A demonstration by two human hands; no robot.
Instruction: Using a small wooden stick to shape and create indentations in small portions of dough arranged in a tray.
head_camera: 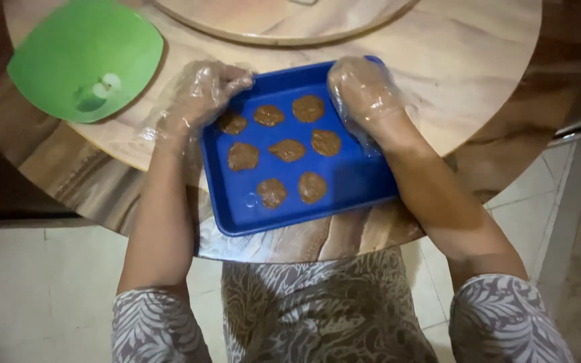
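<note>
Green dish (pixel 85 57) far left on the bench (pixel 479 60), a few pale bits in it, otherwise looks emptied. Left hand (pixel 200 97), in a clear plastic glove, rests on the left rim of the blue tray (pixel 351 181), grip loose, fingers over the edge near one patty. Eight flat brown patties (pixel 288 150) lie in rough rows, upper and middle tray; lower strip bare. Right hand (pixel 364 91), gloved, curls on the tray's top right corner, holding no patty. Shaping looks mostly done.

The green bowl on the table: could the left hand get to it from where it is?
Probably yes. The left hand rests on the blue tray's left edge, and only bare tabletop lies between it and the green bowl.
</note>
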